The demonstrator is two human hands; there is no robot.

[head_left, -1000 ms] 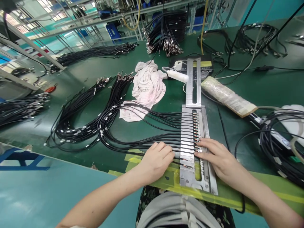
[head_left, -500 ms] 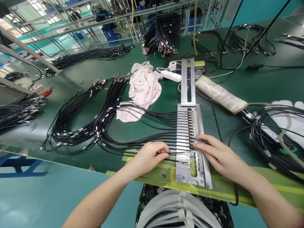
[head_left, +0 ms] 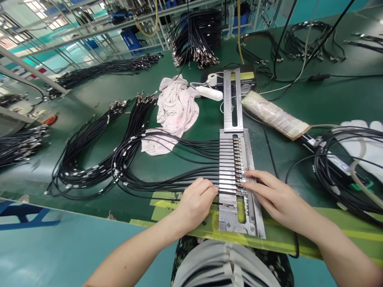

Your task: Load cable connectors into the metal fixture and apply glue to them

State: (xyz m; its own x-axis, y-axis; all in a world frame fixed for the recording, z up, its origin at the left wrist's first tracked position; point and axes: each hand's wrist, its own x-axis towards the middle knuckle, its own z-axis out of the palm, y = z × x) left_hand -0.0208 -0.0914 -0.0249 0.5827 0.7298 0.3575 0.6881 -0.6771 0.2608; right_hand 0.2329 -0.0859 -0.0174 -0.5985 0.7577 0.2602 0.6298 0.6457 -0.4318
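A metal fixture (head_left: 223,217) lies across the front of the bench, with a row of small cable connectors (head_left: 237,157) set along its slot. Several black cables (head_left: 191,175) run into it from the left, side by side. At its left edge, my left hand (head_left: 199,203) is closed, thumb and fingers pinched on a black cable. One loose cable end (head_left: 228,205) rests on the plate below that hand. From the right, my right hand (head_left: 277,197) reaches over the fixture's rail with fingers stretched out, index and middle fingertips touching the lower connectors. Its thumb is hidden.
A looped cable bundle (head_left: 86,173) lies left, beside a crumpled pinkish cloth (head_left: 178,105). Behind the fixture sits a black box (head_left: 248,81). On the right are a plastic-wrapped tool (head_left: 273,113), coiled cables (head_left: 321,175) and a white glove (head_left: 371,149).
My left hand has moved right along the cables to the fixture's edge, and its fingers have closed tighter. My right hand stays at the lower connectors. The camera view has shifted slightly.
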